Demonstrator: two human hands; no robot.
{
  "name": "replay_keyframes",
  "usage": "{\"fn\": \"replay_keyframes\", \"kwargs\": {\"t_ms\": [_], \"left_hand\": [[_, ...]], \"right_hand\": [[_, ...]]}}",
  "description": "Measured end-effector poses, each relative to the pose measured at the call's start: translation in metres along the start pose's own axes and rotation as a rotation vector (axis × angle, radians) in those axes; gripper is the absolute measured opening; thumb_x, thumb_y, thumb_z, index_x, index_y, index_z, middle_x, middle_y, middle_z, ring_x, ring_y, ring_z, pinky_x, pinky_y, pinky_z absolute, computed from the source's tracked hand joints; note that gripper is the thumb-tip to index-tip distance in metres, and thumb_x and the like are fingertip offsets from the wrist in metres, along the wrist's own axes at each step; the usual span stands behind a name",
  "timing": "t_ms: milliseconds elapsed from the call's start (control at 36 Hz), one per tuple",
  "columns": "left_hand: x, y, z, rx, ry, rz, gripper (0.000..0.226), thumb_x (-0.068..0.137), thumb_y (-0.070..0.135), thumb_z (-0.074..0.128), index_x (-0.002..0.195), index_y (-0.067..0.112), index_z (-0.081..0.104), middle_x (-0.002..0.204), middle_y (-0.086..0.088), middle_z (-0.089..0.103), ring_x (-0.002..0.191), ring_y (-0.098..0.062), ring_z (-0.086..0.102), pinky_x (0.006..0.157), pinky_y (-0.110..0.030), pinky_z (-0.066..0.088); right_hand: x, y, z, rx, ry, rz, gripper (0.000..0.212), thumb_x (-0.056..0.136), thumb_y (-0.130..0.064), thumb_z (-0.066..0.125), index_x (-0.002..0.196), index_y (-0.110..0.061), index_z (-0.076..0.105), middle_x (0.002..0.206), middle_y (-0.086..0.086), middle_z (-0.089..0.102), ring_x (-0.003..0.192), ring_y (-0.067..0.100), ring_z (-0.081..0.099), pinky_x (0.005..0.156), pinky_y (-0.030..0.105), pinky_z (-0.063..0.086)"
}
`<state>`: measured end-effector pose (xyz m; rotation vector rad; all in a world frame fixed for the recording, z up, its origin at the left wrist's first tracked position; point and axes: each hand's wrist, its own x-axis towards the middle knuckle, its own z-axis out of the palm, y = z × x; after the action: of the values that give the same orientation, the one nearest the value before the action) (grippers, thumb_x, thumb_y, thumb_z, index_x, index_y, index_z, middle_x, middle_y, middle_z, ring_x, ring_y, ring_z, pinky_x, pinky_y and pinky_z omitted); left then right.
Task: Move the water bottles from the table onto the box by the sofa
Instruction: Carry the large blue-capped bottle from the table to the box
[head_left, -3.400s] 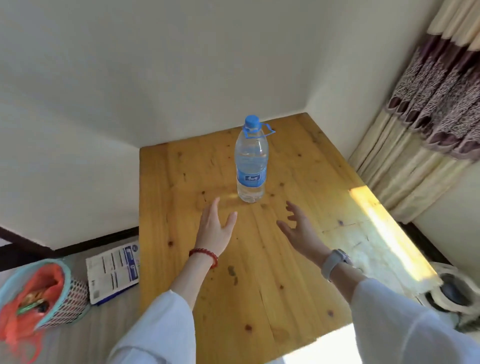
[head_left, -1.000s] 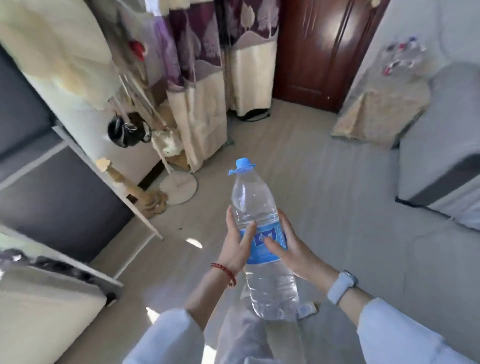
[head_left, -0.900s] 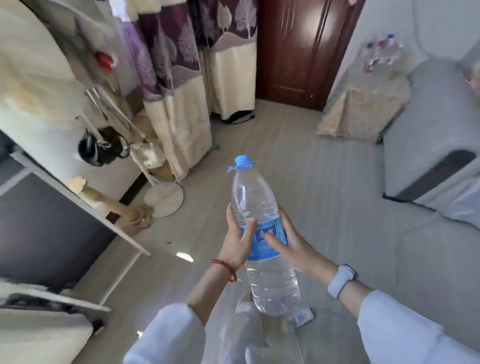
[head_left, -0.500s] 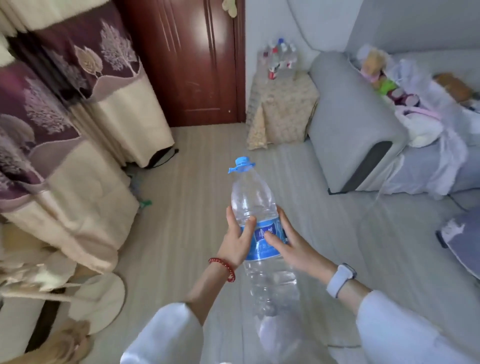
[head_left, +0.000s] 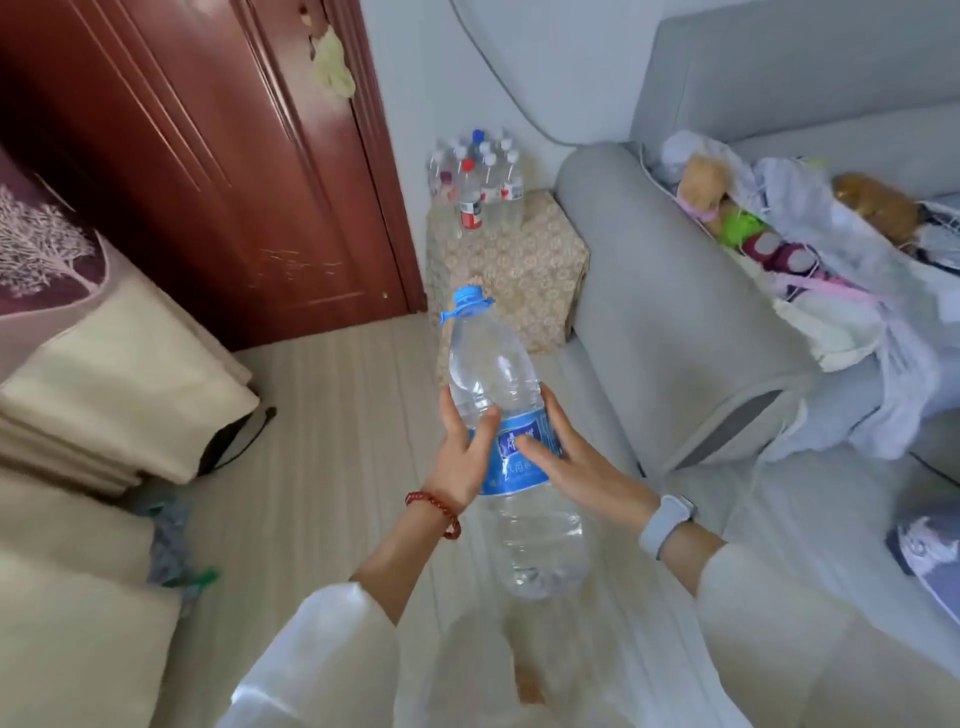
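At the centre of the head view, a large clear water bottle (head_left: 511, 441) was held up in the air over the pale striped floor (head_left: 322, 467), gripped from both sides. It was tall and transparent, with a bright blue cap (head_left: 467, 300) that had a loop handle jutting to one side, a blue label (head_left: 519, 457) with white lettering wrapped round its middle, and a ribbed lower body holding water; it leaned slightly, cap toward the far side of the room. The left hand (head_left: 465, 457) clasped the bottle at the label's left edge, thumb laid across the front, with a red bead bracelet (head_left: 436, 512) on its wrist. The right hand (head_left: 576, 467) pressed against the label's right side, fingers spread over the plastic, a grey watch (head_left: 665, 525) on its wrist; both arms wore white sleeves. Beyond the bottle, well apart from it, stood the box (head_left: 511, 270) draped in a patterned beige cloth, set just beside the arm of the grey sofa (head_left: 675, 312) and near the dark red door (head_left: 208, 156). A cluster of smaller bottles (head_left: 475, 176), with white, red and blue caps, stood on the far part of the box's top. Clothes and soft toys (head_left: 779, 234) were heaped on the sofa seat, and cream and purple curtains (head_left: 78, 338) hung at the left.
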<state>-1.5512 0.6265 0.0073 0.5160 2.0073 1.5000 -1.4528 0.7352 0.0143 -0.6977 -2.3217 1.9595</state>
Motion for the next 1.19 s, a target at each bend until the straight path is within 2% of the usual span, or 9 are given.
{"fn": "replay_keyframes", "kwargs": {"t_ms": [111, 194, 361, 500, 583, 694, 833, 944, 1194], "left_hand": [[0.090, 0.008, -0.005, -0.040, -0.058, 0.001, 0.056, 0.096, 0.036, 0.036, 0.142, 0.023, 0.008, 0.123, 0.019, 0.044, 0.113, -0.001, 0.045, 0.094, -0.013, 0.037], [0.167, 0.010, -0.008, -0.030, -0.080, 0.040, 0.068, 0.085, 0.056, 0.039, 0.141, 0.025, 0.015, 0.131, 0.007, 0.049, 0.120, -0.006, 0.049, 0.105, -0.030, 0.037], [0.325, 0.035, -0.017, -0.064, -0.113, 0.026, 0.069, 0.091, 0.052, 0.037, 0.145, 0.021, 0.008, 0.131, 0.008, 0.042, 0.120, -0.005, 0.043, 0.105, -0.026, 0.031], [0.448, 0.073, -0.006, -0.087, -0.165, 0.057, 0.035, 0.096, 0.028, 0.040, 0.130, 0.025, 0.033, 0.124, 0.007, 0.049, 0.117, -0.007, 0.048, 0.099, -0.020, 0.037], [0.506, 0.101, 0.013, -0.073, -0.231, 0.094, 0.031, 0.094, 0.028, 0.044, 0.124, 0.025, 0.038, 0.113, 0.012, 0.051, 0.101, 0.005, 0.051, 0.081, -0.003, 0.041], [0.585, 0.126, 0.046, -0.021, -0.263, 0.142, 0.030, 0.090, 0.031, 0.053, 0.118, 0.028, 0.043, 0.115, 0.006, 0.055, 0.108, -0.008, 0.054, 0.088, -0.014, 0.043], [0.687, 0.142, 0.090, 0.079, -0.244, 0.126, 0.043, 0.086, 0.035, 0.057, 0.126, 0.022, 0.045, 0.109, 0.008, 0.059, 0.101, -0.009, 0.058, 0.074, -0.007, 0.044], [0.769, 0.140, 0.127, 0.106, -0.205, 0.062, 0.057, 0.078, 0.048, 0.062, 0.128, 0.027, 0.045, 0.115, 0.005, 0.061, 0.102, -0.011, 0.057, 0.081, -0.019, 0.046], [0.901, 0.120, 0.172, 0.261, -0.078, 0.021, 0.048, 0.079, 0.030, 0.068, 0.123, 0.020, 0.053, 0.114, 0.010, 0.059, 0.104, -0.006, 0.053, 0.090, -0.025, 0.041]], "right_hand": [[0.083, -0.008, -0.026, -0.013, 0.003, 0.006, 0.048, 0.092, -0.033, 0.049, 0.119, -0.061, 0.021, 0.115, -0.041, 0.047, 0.106, -0.014, 0.053, 0.091, 0.009, 0.041], [0.154, -0.011, -0.046, -0.002, -0.005, 0.002, 0.054, 0.091, -0.031, 0.051, 0.132, -0.050, 0.021, 0.122, -0.030, 0.050, 0.111, -0.005, 0.056, 0.095, 0.019, 0.045], [0.301, -0.040, -0.100, 0.006, 0.045, 0.074, 0.054, 0.088, -0.031, 0.056, 0.117, -0.059, 0.020, 0.112, -0.025, 0.055, 0.091, -0.016, 0.059, 0.078, 0.006, 0.046], [0.394, -0.056, -0.153, 0.051, 0.159, 0.118, 0.091, 0.072, -0.053, 0.065, 0.144, -0.036, 0.012, 0.138, -0.007, 0.046, 0.119, 0.012, 0.053, 0.103, 0.040, 0.045], [0.440, -0.056, -0.188, 0.079, 0.253, 0.124, 0.077, 0.078, -0.034, 0.068, 0.140, -0.033, 0.021, 0.129, -0.007, 0.052, 0.109, 0.010, 0.058, 0.093, 0.032, 0.052], [0.499, -0.050, -0.243, 0.157, 0.307, 0.079, 0.073, 0.081, -0.013, 0.067, 0.137, -0.028, 0.023, 0.116, -0.015, 0.052, 0.096, -0.002, 0.058, 0.072, 0.012, 0.051], [0.582, -0.034, -0.322, 0.138, 0.356, 0.076, 0.066, 0.077, -0.016, 0.071, 0.133, -0.022, 0.037, 0.118, -0.005, 0.058, 0.103, 0.006, 0.060, 0.084, 0.022, 0.053], [0.657, -0.010, -0.387, 0.105, 0.318, 0.129, 0.063, 0.073, -0.021, 0.074, 0.127, -0.021, 0.040, 0.115, -0.005, 0.057, 0.102, 0.008, 0.059, 0.079, 0.019, 0.052], [0.797, 0.049, -0.463, 0.054, 0.252, 0.124, 0.075, 0.068, -0.016, 0.079, 0.126, -0.022, 0.032, 0.112, -0.016, 0.047, 0.107, 0.007, 0.050, 0.096, 0.026, 0.045]]}}
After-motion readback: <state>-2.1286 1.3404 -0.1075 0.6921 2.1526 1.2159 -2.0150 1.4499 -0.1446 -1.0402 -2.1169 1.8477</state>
